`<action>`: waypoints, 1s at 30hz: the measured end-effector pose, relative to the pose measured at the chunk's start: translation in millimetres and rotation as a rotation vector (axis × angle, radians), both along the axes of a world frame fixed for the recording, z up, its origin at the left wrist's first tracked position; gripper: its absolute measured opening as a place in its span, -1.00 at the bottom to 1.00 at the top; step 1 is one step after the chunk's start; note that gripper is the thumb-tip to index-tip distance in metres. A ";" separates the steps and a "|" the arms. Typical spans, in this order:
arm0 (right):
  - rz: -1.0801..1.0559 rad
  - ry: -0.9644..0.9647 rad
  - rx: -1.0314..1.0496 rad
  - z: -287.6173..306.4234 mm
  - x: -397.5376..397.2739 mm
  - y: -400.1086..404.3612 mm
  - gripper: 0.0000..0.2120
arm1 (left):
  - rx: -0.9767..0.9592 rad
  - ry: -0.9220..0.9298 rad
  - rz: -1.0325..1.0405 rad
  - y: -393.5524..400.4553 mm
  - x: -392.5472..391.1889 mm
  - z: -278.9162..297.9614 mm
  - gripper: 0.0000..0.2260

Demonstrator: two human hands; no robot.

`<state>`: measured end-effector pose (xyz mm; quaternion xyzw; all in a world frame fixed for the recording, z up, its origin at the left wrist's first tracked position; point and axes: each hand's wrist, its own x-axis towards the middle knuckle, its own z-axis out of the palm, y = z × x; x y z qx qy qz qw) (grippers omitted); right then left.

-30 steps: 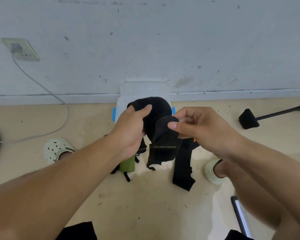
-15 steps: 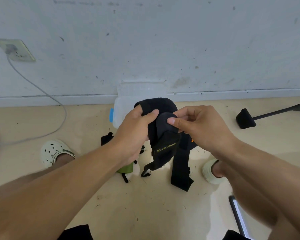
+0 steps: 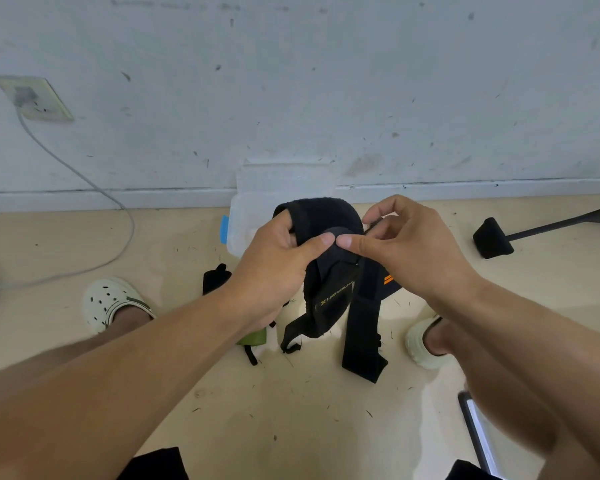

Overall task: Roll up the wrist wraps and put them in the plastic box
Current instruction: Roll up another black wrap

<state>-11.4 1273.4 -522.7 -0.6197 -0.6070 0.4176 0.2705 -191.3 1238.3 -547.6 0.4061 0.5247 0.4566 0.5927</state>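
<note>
Above a beige floor (image 3: 291,420) strewn with specks, a black wrist wrap (image 3: 329,292) is pinched by the left hand (image 3: 274,268) and right hand (image 3: 406,247), its tail hung downward, before the clear plastic box (image 3: 246,223) and scuffed wall (image 3: 291,81).

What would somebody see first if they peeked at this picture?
Two hands in the middle: the left hand and right hand both pinch a black wrist wrap held above the floor. Behind it, against the wall, sits a clear plastic box.
</note>
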 end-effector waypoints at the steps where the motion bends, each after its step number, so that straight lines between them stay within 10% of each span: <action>1: -0.001 -0.014 -0.024 -1.0 0.5 1.1 -0.63 | -0.004 0.007 0.006 0.0 -0.3 0.1 -0.76; 15: 0.063 0.145 -0.171 -2.8 -8.3 -5.8 -0.90 | 0.037 0.115 0.101 -4.0 0.6 -2.3 -0.75; 24: 0.202 -0.193 -0.044 0.8 5.5 -0.1 -0.81 | 0.047 0.398 0.084 1.0 -4.4 5.0 -0.69; 30: 0.648 -0.140 -0.325 -10.7 4.4 0.5 -0.31 | 0.197 0.519 -0.020 -5.3 0.0 12.8 -0.71</action>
